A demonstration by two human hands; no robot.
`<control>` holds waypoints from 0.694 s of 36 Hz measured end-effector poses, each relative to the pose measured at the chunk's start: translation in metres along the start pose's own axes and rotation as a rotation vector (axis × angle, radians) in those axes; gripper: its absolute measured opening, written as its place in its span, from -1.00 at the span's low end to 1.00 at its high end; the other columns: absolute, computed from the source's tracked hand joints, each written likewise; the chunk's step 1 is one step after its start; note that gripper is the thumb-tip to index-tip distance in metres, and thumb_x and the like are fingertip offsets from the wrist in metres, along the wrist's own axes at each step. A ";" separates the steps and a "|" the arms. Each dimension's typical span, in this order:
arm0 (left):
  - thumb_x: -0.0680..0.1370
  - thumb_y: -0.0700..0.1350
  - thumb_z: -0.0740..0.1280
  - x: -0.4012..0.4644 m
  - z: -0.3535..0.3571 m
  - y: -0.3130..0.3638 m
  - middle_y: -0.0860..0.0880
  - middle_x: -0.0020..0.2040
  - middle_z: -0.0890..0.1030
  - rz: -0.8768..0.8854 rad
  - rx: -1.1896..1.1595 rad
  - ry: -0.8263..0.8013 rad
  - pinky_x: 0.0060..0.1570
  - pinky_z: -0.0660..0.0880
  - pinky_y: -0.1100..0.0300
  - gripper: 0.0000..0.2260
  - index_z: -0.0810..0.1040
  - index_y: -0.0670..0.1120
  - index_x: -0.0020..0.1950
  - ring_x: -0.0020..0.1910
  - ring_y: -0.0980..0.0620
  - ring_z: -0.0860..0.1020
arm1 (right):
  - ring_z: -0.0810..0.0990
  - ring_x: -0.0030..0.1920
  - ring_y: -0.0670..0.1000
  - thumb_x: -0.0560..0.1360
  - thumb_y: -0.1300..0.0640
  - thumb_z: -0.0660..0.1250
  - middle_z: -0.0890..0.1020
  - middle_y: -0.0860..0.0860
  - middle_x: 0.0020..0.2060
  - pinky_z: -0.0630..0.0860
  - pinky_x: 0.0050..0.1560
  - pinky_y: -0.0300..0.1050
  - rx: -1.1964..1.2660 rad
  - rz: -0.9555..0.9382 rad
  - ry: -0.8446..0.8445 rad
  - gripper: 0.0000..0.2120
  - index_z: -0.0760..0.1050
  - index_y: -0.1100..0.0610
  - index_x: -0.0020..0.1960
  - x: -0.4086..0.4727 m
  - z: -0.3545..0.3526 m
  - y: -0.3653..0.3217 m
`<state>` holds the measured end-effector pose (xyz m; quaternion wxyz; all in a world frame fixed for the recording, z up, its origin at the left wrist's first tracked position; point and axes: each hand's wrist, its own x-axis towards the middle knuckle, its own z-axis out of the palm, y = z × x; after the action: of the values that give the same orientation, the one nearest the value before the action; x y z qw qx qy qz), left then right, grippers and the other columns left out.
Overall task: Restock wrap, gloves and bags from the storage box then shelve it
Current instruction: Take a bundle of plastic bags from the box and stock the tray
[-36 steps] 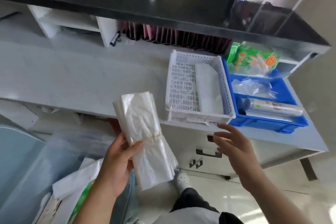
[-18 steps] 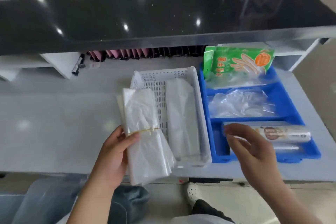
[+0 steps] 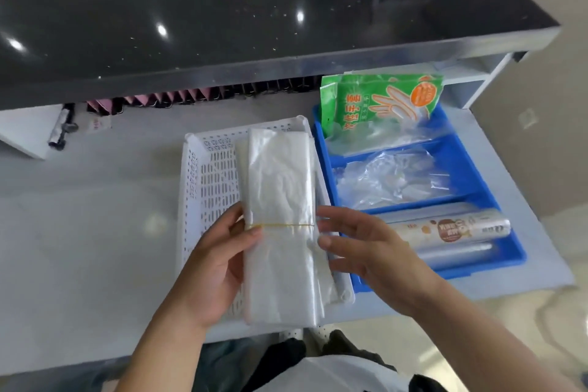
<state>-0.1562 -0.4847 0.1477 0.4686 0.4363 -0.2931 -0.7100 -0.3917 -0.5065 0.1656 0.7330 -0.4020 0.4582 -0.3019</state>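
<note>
A bundle of bags hides much of the white basket; print on the wrap roll stays unreadable; both forearms run off the bottom edge.

It looked like the staff side of a shop service counter: a raised black stone countertop overhung a lower white desk stocked with disposable-glove packets, cling-wrap rolls and bundled plastic bags in trays.

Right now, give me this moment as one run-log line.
left hand: holds bag bundle over white basket | right hand: open beside bundle | blue bin: gloves, wrap inside
</note>
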 end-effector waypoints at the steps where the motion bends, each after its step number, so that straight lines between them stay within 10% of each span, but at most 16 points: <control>1: 0.53 -0.17 0.33 0.004 0.002 0.002 -0.16 0.34 0.55 -0.008 0.001 -0.048 0.14 0.56 -0.02 -0.58 0.48 0.01 0.40 0.29 -0.18 0.54 | 0.63 0.16 0.18 0.36 0.12 0.51 0.63 0.14 0.17 0.54 0.20 0.23 0.020 -0.002 0.039 -0.58 0.62 -0.01 0.22 -0.002 0.002 0.000; 10: 0.55 -0.18 0.34 0.035 0.026 0.001 -0.23 0.30 0.56 -0.072 0.000 -0.352 0.23 0.51 -0.09 -0.59 0.47 -0.01 0.40 0.28 -0.22 0.54 | 0.66 0.11 0.11 0.48 0.12 0.41 0.69 0.14 0.12 0.57 0.05 -0.11 0.052 -0.121 0.195 -0.69 0.63 0.15 0.20 -0.032 -0.005 -0.004; 25: 0.47 -0.16 0.46 0.065 0.092 -0.004 -0.07 0.17 0.66 -0.114 0.196 -0.412 -0.14 0.59 0.14 -0.59 0.55 0.07 0.30 0.10 -0.08 0.65 | 0.64 -0.05 0.19 0.39 0.04 0.46 0.70 0.21 0.02 0.59 -0.07 -0.09 0.075 -0.178 0.406 -0.62 0.65 0.17 0.16 -0.046 -0.066 -0.015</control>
<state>-0.2518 -0.5427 0.1631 0.3135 0.3412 -0.4251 -0.7775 -0.4717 -0.4969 0.1815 0.6107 -0.3444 0.5474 -0.4570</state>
